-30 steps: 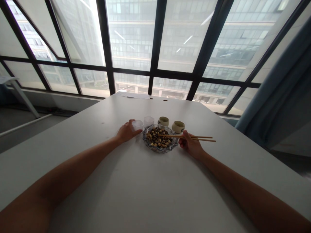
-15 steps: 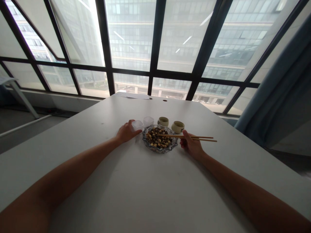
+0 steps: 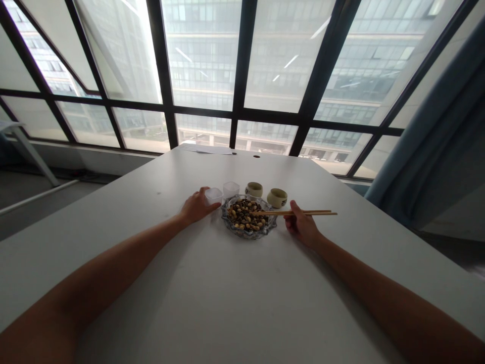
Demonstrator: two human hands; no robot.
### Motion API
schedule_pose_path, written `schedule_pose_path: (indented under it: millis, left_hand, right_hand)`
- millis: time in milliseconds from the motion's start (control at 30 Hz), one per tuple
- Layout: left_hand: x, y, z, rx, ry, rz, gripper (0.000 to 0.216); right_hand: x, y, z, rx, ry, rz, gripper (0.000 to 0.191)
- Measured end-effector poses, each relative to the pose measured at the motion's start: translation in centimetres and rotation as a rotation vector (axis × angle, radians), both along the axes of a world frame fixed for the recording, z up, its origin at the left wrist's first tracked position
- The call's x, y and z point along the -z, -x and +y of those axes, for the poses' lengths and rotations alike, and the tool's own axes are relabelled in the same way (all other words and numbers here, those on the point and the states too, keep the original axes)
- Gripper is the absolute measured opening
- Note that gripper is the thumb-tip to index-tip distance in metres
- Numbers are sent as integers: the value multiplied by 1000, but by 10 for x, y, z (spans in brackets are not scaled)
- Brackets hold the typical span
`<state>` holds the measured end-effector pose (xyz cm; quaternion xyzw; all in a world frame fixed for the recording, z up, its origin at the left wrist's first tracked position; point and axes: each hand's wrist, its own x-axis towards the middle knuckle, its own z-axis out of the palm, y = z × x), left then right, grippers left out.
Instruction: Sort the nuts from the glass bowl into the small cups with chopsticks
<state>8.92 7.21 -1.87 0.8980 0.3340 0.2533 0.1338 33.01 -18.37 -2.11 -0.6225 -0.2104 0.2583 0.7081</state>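
A glass dish (image 3: 247,231) of mixed beans and dark seeds sits mid-table. My left hand (image 3: 196,206) is wrapped round a small clear plastic cup (image 3: 214,195) just left of the dish. My right hand (image 3: 302,225) grips a pair of wooden chopsticks (image 3: 318,213), whose tips reach over the dish's right side above the beans. Behind the dish stand a second clear cup (image 3: 231,188) and two small ceramic cups (image 3: 254,189) (image 3: 277,197).
The white table (image 3: 212,293) runs to a far edge where papers (image 3: 209,149) lie. Large windows with dark frames stand behind. A blue curtain (image 3: 439,131) hangs at the right.
My right hand has drawn slightly to the right and the chopstick tips have pulled back from the dish's middle toward its right side. My left hand has stayed on the cup.
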Motion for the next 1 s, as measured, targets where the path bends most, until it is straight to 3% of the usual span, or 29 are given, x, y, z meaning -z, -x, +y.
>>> schedule_pose_path:
  millis: [100, 300, 500, 800, 1000]
  left_hand:
    - [0, 1, 0, 13, -12, -44, 73]
    - [-2, 5, 0, 137, -197, -193, 64]
    - [-3, 5, -1, 188, -240, -183, 57]
    - [-2, 4, 0, -18, -182, -154, 64]
    - [-4, 2, 1, -147, -8, -130, 74]
  right_hand:
    - [0, -4, -2, -41, -2, 13, 56]
    - [-7, -7, -6, -179, 1, 56, 60]
    - [-8, -9, -7, -225, 2, 71, 61]
    - [-1, -13, -4, -190, -10, 69, 59]
    - [0, -13, -2, -146, -30, 84, 58]
